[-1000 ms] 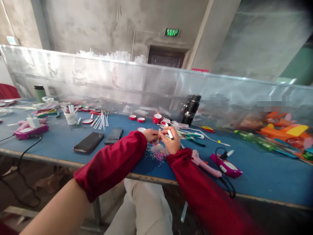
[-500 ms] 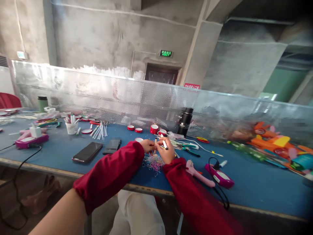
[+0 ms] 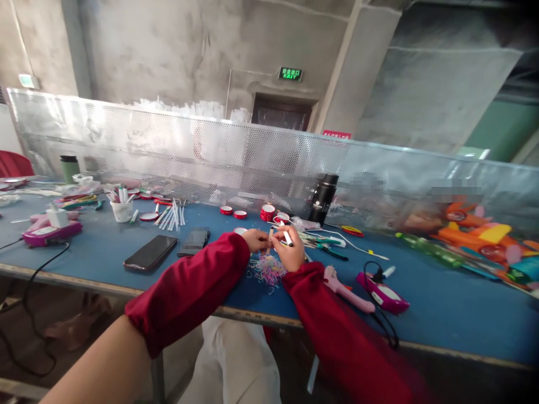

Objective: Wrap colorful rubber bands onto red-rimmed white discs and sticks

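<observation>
Both my arms wear dark red sleeve covers and meet over a blue table [image 3: 442, 306]. My left hand [image 3: 256, 239] pinches a small thin stick-like piece together with the fingertips of my right hand [image 3: 288, 249]. A white marker-like stick [image 3: 287, 235] is also gripped in my right hand. Just below the hands lies a loose pile of small coloured rubber bands [image 3: 266, 272]. What exactly sits between the fingertips is too small to tell.
A dark phone [image 3: 150, 252] lies left of my arm. A pink glue gun [image 3: 348, 289] and a purple device with black cable [image 3: 382, 290] lie to the right. A black flask [image 3: 322, 199], red tape rolls [image 3: 268, 212], white sticks [image 3: 172, 213] and a perforated metal screen [image 3: 236, 157] stand behind.
The view has shifted slightly; my hands stay together over the rubber bands, still working the small piece between the fingertips.
</observation>
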A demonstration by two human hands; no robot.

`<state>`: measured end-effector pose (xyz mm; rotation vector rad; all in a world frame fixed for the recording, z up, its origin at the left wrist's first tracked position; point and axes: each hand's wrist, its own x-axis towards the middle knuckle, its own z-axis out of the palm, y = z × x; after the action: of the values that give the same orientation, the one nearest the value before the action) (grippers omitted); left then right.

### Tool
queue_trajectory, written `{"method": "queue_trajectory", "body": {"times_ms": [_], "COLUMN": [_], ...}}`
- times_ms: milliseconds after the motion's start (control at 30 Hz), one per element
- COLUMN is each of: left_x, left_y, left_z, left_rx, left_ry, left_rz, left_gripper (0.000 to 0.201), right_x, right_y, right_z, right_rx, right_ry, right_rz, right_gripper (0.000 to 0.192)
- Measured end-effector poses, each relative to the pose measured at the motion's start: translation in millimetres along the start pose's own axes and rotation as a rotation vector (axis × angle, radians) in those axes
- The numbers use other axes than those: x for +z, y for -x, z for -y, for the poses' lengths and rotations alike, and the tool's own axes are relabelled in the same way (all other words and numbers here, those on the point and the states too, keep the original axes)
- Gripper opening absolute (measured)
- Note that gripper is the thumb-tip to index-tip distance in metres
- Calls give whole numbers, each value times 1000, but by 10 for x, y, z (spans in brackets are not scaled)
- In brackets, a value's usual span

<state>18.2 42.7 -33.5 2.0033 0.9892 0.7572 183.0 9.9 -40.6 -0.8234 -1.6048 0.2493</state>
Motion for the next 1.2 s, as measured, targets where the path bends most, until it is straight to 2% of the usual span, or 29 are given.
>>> {"method": "queue_trajectory", "body": {"times_ms": [133, 200, 333, 400, 533, 667, 900, 1200], "left_x": [3, 4, 1, 2, 14, 17, 20, 28], "left_y": [17, 29, 37, 31, 14, 3, 27, 40], "left_z": [-37, -59, -65, -50, -19, -2, -27, -31], "left_rx": [-54, -84, -105, -115, -158, -173, -169, -152], "left_ry": [37, 81, 183, 196, 201, 237, 275, 285], "left_rz": [-2, -11, -18, -18, -42, -84, -55, -47], "left_gripper": [32, 31, 34, 33, 26, 20, 16, 25], "right_x": [-5, -28, -90, -107, -98, -77, -78, -88], "right_y": [6, 12, 12, 11, 22, 34, 23, 28], "right_z": [-4, 46, 182, 211, 174, 126, 131, 188], "right_rx": [21, 31, 44, 45, 31, -53, -64, -111], "right_ry": [-35, -53, -87, -86, -113, -51, 7, 83], "right_rz": [32, 6, -97, -105, -55, -57, -116, -62], "right_gripper": [27, 25, 43, 46, 33, 17, 10, 15]}}
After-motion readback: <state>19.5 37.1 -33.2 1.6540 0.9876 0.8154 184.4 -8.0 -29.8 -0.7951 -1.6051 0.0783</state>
